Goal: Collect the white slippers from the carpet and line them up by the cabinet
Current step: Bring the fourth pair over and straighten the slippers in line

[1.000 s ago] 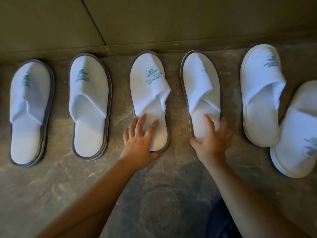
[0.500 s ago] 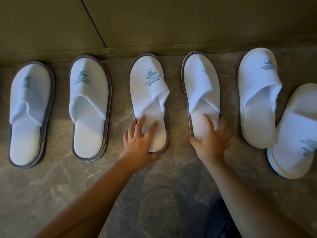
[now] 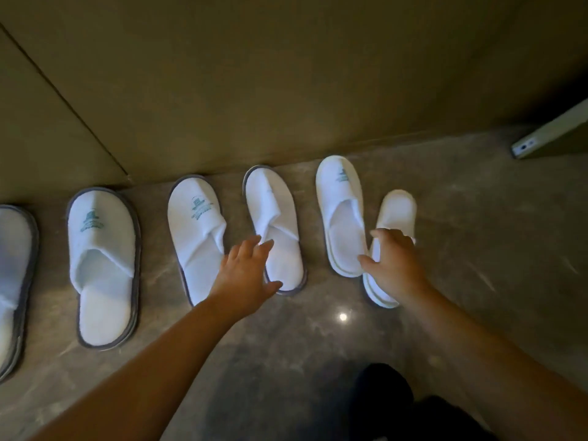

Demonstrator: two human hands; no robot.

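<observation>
Six white slippers, toes toward cabinet base, on marble floor. Four grey-trimmed. Two white-trimmed; last set back from cabinet, askew. Left hand spread over fourth slipper's heel. Right hand spread over last slipper, gripping nothing.

Six white slippers sit toes-up along the cabinet base — four grey-trimmed, two white-edged. The fifth shows a teal logo; the sixth lies lower, its heel side touching the fifth — slightly out of line.
</observation>
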